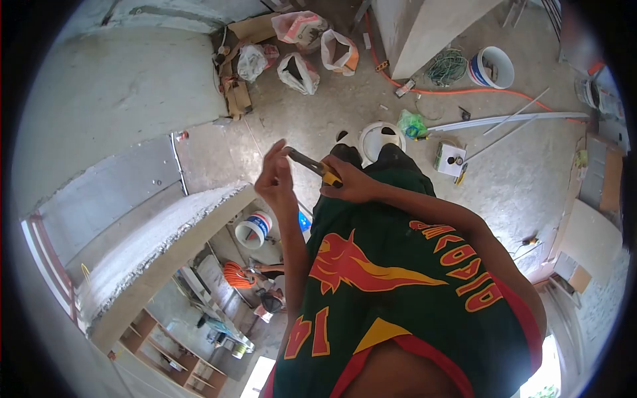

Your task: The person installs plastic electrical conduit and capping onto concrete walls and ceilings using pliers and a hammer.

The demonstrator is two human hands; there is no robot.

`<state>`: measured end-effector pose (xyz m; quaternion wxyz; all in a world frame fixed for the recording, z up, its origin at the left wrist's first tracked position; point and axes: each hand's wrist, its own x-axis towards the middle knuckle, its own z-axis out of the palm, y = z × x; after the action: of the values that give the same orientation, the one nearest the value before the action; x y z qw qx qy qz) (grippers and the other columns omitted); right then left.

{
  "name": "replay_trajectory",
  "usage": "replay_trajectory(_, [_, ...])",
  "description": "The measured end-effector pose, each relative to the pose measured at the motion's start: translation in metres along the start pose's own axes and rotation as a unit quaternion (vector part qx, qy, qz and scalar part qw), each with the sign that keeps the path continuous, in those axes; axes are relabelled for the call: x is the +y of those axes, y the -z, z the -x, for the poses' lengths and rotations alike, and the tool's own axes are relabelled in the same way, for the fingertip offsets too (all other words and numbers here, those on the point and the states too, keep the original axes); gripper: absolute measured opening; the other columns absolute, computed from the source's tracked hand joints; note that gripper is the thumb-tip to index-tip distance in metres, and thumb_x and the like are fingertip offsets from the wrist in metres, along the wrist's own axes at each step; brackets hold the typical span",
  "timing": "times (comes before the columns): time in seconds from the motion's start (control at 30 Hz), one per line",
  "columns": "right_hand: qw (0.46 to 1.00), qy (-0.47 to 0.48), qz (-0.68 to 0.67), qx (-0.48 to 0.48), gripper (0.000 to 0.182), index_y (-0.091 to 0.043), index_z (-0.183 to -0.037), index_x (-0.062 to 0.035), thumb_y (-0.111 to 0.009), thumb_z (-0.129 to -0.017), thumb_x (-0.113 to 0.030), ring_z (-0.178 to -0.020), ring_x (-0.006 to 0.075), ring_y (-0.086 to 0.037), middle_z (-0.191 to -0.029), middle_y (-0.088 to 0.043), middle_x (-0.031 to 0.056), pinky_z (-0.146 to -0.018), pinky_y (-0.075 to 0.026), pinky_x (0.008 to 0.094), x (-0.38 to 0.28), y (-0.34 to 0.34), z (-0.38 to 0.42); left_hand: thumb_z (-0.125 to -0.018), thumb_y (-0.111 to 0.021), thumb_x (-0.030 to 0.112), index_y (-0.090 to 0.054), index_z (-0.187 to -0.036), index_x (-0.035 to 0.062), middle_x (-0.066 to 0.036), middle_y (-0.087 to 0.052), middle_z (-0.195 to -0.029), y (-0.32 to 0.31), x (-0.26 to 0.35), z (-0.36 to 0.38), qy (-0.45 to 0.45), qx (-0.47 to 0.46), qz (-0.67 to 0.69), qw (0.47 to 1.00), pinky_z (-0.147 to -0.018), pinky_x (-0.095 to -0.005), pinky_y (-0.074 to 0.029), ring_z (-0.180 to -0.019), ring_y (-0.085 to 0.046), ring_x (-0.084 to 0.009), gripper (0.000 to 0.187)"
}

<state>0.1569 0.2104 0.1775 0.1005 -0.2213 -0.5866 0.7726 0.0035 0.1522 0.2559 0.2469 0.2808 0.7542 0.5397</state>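
Note:
My right hand [352, 180] is wrapped round a utility knife [310, 164] with a long grey body and a yellow-and-black end. The knife points up and left, in front of my waist. At its far end is my left hand [275, 178], raised with the fingers bent and close together. Whether those fingers pinch the knife's tip or something small, I cannot make out. Below both hands, the green jersey [391, 265] covers my body. Past my feet, a white round bucket lid or stool top [381, 134] shows on the floor.
Open sacks [298, 73] stand at the far wall. An orange hose [464, 91] runs past a white bucket [492, 67] and coiled green wire [447, 67]. Long white strips [504, 121] lie at right. Left are a rough-edged wall [166, 225], another bucket [254, 230] and another person [271, 300].

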Motion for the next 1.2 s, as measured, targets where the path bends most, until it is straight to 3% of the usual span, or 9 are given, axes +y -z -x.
replay_trajectory(0.13, [0.998, 0.034, 0.009, 0.048, 0.047, -0.045, -0.111, -0.0013, -0.073, -0.081, -0.023, -0.081, 0.0241, -0.054, -0.09, -0.054, 0.0135, -0.074, -0.045, 0.0371, 0.029, 0.003, -0.006, -0.096, -0.058, 0.022, -0.063, -0.11, -0.0091, -0.011, -0.066, -0.104, 0.005, -0.01, -0.029, -0.017, 0.009, 0.158, 0.987, -0.042, -0.0179, -0.021, -0.055, -0.036, 0.0002, 0.034])
replay_trajectory(0.27, [0.986, 0.13, 0.011, 0.107, 0.043, -0.046, -0.113, -0.0026, -0.07, -0.084, -0.022, -0.088, 0.0256, -0.056, -0.096, -0.054, 0.0142, -0.08, -0.045, 0.038, 0.065, 0.007, -0.031, -0.101, -0.049, 0.042, -0.065, -0.088, -0.0022, -0.008, -0.061, -0.093, -0.015, -0.014, -0.065, 0.011, -0.098, 0.316, 0.944, -0.037, -0.0185, -0.019, -0.048, -0.029, -0.0033, 0.048])
replay_trajectory(0.47, [0.965, 0.198, 0.006, 0.173, 0.036, -0.046, -0.109, -0.0012, -0.068, -0.086, -0.019, -0.089, 0.0328, -0.063, -0.093, -0.061, 0.0166, -0.078, -0.048, 0.0413, 0.144, 0.018, -0.055, -0.096, -0.059, 0.04, -0.06, -0.071, 0.0071, -0.006, -0.052, -0.082, -0.062, -0.083, -0.122, 0.082, -0.309, 0.466, 0.825, -0.033, -0.0167, -0.023, -0.049, -0.031, -0.0068, 0.041])
replay_trajectory(0.57, [0.956, 0.158, 0.009, 0.245, 0.032, -0.048, -0.106, -0.0001, -0.067, -0.085, -0.015, -0.091, 0.0273, -0.063, -0.094, -0.062, 0.0157, -0.077, -0.048, 0.0403, 0.194, 0.018, -0.051, -0.094, -0.05, 0.06, -0.057, -0.13, 0.0043, -0.017, -0.052, -0.123, -0.09, -0.167, -0.148, 0.103, -0.529, 0.478, 0.694, -0.079, -0.0336, -0.05, -0.087, -0.052, -0.0171, 0.066])
replay_trajectory(0.67, [0.918, 0.1, 0.012, 0.382, 0.029, -0.05, -0.102, -0.0015, -0.068, -0.081, -0.012, -0.084, 0.0223, -0.059, -0.089, -0.056, 0.0113, -0.075, -0.047, 0.0353, 0.253, -0.002, -0.037, -0.091, -0.038, 0.072, -0.028, -0.151, 0.006, -0.019, -0.041, -0.144, -0.118, -0.235, -0.139, 0.035, -0.536, 0.384, 0.751, -0.106, -0.0449, -0.036, -0.121, -0.046, -0.0293, 0.089])
replay_trajectory(0.77, [0.837, 0.05, 0.04, 0.544, 0.032, -0.05, -0.106, -0.0029, -0.069, -0.081, -0.01, -0.084, 0.0198, -0.057, -0.09, -0.056, 0.0075, -0.076, -0.047, 0.0343, 0.256, -0.043, 0.007, -0.092, -0.038, 0.071, -0.026, -0.151, 0.0068, -0.016, -0.036, -0.148, -0.085, -0.328, -0.175, 0.078, -0.522, 0.343, 0.777, -0.113, -0.0523, -0.025, -0.135, -0.037, -0.033, 0.088])
replay_trajectory(0.93, [0.726, -0.071, -0.026, 0.683, 0.03, -0.051, -0.102, -0.004, -0.071, -0.082, -0.011, -0.081, 0.0119, -0.054, -0.088, -0.056, 0.0031, -0.072, -0.048, 0.032, 0.305, -0.053, 0.081, -0.098, -0.047, 0.054, -0.042, -0.144, 0.0079, -0.012, -0.053, -0.136, -0.006, -0.513, -0.188, 0.265, -0.473, -0.016, 0.84, -0.101, -0.0416, -0.043, -0.121, -0.053, -0.0271, 0.065])
replay_trajectory(1.1, [0.622, -0.321, 0.096, 0.708, 0.037, -0.05, -0.103, -0.0001, -0.071, -0.078, -0.018, -0.082, 0.0317, -0.062, -0.089, -0.062, 0.017, -0.075, -0.048, 0.0418, 0.421, -0.006, 0.117, -0.088, -0.064, 0.011, -0.064, -0.123, 0.0108, -0.003, -0.067, -0.102, 0.018, -0.671, -0.153, 0.169, -0.442, -0.205, 0.857, -0.067, -0.0275, -0.053, -0.084, -0.064, -0.0127, 0.035])
replay_trajectory(1.2, [0.61, -0.377, 0.106, 0.689, 0.042, -0.05, -0.107, 0.0005, -0.071, -0.076, -0.018, -0.09, 0.0399, -0.063, -0.093, -0.064, 0.022, -0.079, -0.049, 0.0457, 0.51, 0.019, 0.132, -0.088, -0.066, 0.013, -0.065, -0.118, 0.0057, -0.008, -0.07, -0.099, -0.018, -0.733, -0.113, 0.074, -0.487, -0.262, 0.83, -0.07, -0.0285, -0.054, -0.083, -0.066, -0.0155, 0.031])
